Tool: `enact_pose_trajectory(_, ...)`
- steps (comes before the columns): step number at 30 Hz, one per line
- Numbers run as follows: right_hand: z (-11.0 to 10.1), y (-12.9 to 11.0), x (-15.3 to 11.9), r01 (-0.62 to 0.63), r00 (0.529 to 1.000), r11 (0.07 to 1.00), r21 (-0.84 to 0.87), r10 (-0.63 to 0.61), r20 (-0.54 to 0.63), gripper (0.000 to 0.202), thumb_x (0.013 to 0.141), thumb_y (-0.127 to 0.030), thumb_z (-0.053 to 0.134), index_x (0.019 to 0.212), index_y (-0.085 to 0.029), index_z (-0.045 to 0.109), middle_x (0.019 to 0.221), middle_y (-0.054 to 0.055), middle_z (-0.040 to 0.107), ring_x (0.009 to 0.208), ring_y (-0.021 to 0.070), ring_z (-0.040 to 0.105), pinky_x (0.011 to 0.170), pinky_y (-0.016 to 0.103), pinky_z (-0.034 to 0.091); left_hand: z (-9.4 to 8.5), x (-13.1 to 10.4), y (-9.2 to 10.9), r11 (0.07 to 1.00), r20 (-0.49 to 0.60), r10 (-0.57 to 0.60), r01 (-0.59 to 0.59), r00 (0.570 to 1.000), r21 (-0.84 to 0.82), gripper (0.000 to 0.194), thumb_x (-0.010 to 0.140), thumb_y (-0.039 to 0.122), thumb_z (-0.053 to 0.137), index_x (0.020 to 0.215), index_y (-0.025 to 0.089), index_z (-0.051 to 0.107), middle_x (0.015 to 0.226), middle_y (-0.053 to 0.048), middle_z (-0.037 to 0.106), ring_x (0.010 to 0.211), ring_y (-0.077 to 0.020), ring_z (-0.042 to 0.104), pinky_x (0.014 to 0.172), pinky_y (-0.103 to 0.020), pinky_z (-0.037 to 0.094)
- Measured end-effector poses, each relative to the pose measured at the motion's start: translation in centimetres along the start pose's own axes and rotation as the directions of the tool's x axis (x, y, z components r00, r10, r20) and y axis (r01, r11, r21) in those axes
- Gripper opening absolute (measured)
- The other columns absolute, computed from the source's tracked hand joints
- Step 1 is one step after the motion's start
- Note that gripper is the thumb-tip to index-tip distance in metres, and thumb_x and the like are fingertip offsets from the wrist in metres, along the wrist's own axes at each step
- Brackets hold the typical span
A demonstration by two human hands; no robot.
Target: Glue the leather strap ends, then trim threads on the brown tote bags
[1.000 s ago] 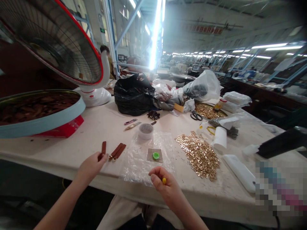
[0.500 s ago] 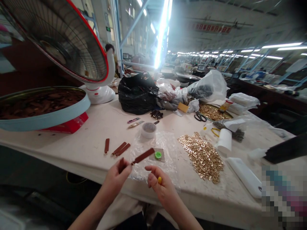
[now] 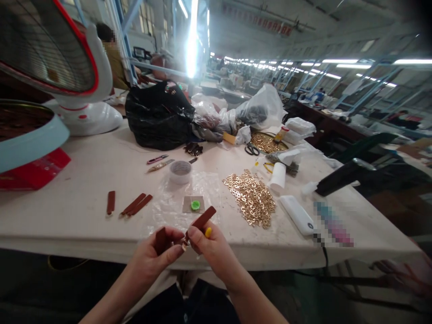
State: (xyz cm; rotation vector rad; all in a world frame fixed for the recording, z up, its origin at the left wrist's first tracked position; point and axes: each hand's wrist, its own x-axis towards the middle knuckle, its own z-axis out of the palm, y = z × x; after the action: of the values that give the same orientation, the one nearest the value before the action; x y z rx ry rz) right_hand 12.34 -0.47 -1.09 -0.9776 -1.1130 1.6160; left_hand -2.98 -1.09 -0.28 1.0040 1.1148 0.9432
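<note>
My left hand point(image 3: 158, 253) is closed around a brown leather strip point(image 3: 160, 238), whose top shows above the palm. My right hand point(image 3: 214, 245) pinches another brown leather strap point(image 3: 204, 218) between thumb and fingers. A gold ring point(image 3: 185, 245) shows at that strap's lower end, between the fingertips of both hands. The yellow tip of a tool point(image 3: 208, 232) pokes out of the right hand; the rest of it is hidden. Just beyond the hands, a green round piece point(image 3: 195, 205) sits on a small grey-brown square point(image 3: 187, 204) over a clear plastic sheet point(image 3: 162, 209).
To the left lie several brown straps point(image 3: 133, 204). A pile of gold rings point(image 3: 251, 198) is on the right, beside a white power bank-like block point(image 3: 297, 215). Further back are a tape roll point(image 3: 180, 172), scissors point(image 3: 251, 149), a black bag point(image 3: 158, 119) and a fan point(image 3: 91, 121).
My right hand has moved up against the left and now pinches the strap that the left held out. A second brown strip shows in my left palm. The view has swung right.
</note>
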Motion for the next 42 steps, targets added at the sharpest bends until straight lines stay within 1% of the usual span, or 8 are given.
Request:
enact_pose_trajectory(3,0.2,-0.1,-0.2,0.032,0.999,0.998,-0.057,-0.033,-0.006,0.031,0.078,-0.047,0.057,0.074,-0.017,0.051,0.064,-0.002,0.047,0.059,0.0099,0.042,0.055,0.022,0.035,0.3,0.0,0.1,1.0,0.06,-0.01,0.01,0.998,0.001,0.021,0.061,0.033,0.073,0.073,0.018,0.063,0.07,0.0,0.064,0.069,-0.0142,0.057,0.066,-0.023,0.045)
enact_pose_trajectory(8,0.2,-0.4,-0.5,0.101,0.993,0.974,-0.2,-0.11,-0.031,0.03,0.079,-0.045,0.055,0.07,-0.017,0.052,0.065,-0.001,0.05,0.062,0.0113,0.045,0.057,0.023,0.038,0.9,-0.2,0.3,0.998,0.037,-0.018,0.015,0.999,0.059,0.021,0.064,0.035,0.07,0.069,0.017,0.061,0.066,0.001,0.059,0.064,-0.013,0.052,0.062,-0.023,0.042)
enact_pose_trajectory(12,-0.1,-0.1,-0.5,0.059,0.998,0.995,-0.085,-0.061,-0.02,0.035,0.08,-0.051,0.054,0.072,-0.017,0.05,0.059,-0.004,0.042,0.052,0.0076,0.035,0.048,0.02,0.03,1.5,-0.6,0.6,0.997,-0.041,-0.032,0.035,0.999,0.072,0.019,0.065,0.034,0.067,0.068,0.018,0.057,0.064,0.002,0.055,0.063,-0.0124,0.049,0.061,-0.023,0.04)
enact_pose_trajectory(15,-0.2,0.2,-0.4,0.007,1.0,1.0,-0.007,-0.007,-0.001,0.038,0.081,-0.053,0.052,0.069,-0.017,0.048,0.054,-0.006,0.038,0.047,0.006,0.029,0.045,0.02,0.023,1.6,-0.6,0.6,0.995,-0.047,-0.059,0.062,0.997,0.078,0.02,0.065,0.034,0.066,0.066,0.018,0.054,0.06,0.003,0.053,0.058,-0.0118,0.048,0.058,-0.023,0.04)
enact_pose_trajectory(23,0.0,0.4,-0.4,-0.019,0.999,0.998,0.052,0.017,0.04,0.039,0.078,-0.051,0.057,0.064,-0.017,0.047,0.051,-0.006,0.037,0.046,0.006,0.029,0.044,0.021,0.021,1.3,-0.8,0.5,0.997,-0.064,0.003,0.002,0.998,0.081,0.017,0.067,0.035,0.064,0.07,0.019,0.059,0.062,0.002,0.058,0.062,-0.0143,0.054,0.059,-0.022,0.042)
enact_pose_trajectory(30,0.1,0.4,-0.6,0.044,0.999,0.99,-0.136,-0.045,-0.005,0.025,0.078,-0.04,0.057,0.071,-0.017,0.052,0.061,-0.003,0.045,0.055,0.0091,0.039,0.053,0.022,0.034,1.1,-0.7,0.0,0.969,-0.037,0.111,-0.099,0.993,0.225,0.017,0.071,0.036,0.059,0.072,0.018,0.059,0.066,0.0,0.057,0.063,-0.0149,0.053,0.059,-0.023,0.043)
enact_pose_trajectory(36,0.2,0.1,-0.7,0.086,0.995,0.961,-0.263,-0.095,-0.02,0.021,0.08,-0.035,0.053,0.069,-0.017,0.054,0.066,-0.001,0.05,0.063,0.0119,0.045,0.058,0.022,0.038,0.5,-0.5,-0.4,0.949,-0.007,0.077,-0.071,0.997,0.306,0.022,0.069,0.04,0.061,0.07,0.018,0.061,0.06,0.0,0.055,0.058,-0.0148,0.051,0.055,-0.023,0.042)
enact_pose_trajectory(42,0.4,0.6,-0.5,0.035,0.998,0.996,-0.085,-0.038,-0.043,0.029,0.076,-0.047,0.056,0.072,-0.018,0.054,0.056,-0.005,0.038,0.052,0.0099,0.037,0.052,0.022,0.035,0.9,-0.6,-0.1,0.938,-0.001,0.142,-0.134,0.99,0.319,0.019,0.075,0.037,0.056,0.069,0.019,0.059,0.063,0.0,0.057,0.06,-0.0147,0.051,0.057,-0.023,0.042)
